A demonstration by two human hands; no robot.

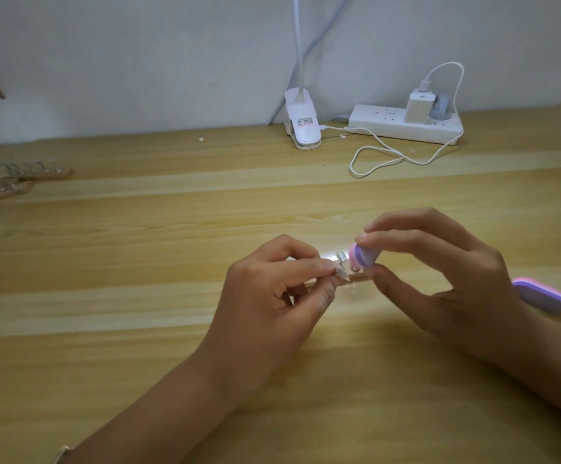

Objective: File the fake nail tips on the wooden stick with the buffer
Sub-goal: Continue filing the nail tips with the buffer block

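Wooden table (138,246) fills most of the view, wall behind it. Both forearms come in from the bottom edge and meet mid-table, raised a little off the surface. Left hand (272,296): back toward the camera, fingers curled in, index and thumb pinching the near end of the wooden stick (356,279), other fingers tucked under. Right hand (446,272): wrist angled in from the right, thumb underneath and index plus middle on top gripping the buffer (463,257), ring and little finger loosely spread. Buffer is pink and purple, its rounded end pointing left at the fake nail tips (341,259) on the stick; glare there, so I can't tell if it touches them. The stick sits between the two hands at table centre, roughly level. Power strip (392,125) lies at the back right with a charger plugged in and a white cable (389,155) looping forward. Clip lamp (302,123) stands just left of it. More sticks with tips (11,179) lie at the far left. Second buffer (543,294) lies on the table behind the right wrist. Bracelet (61,452) on the left wrist.
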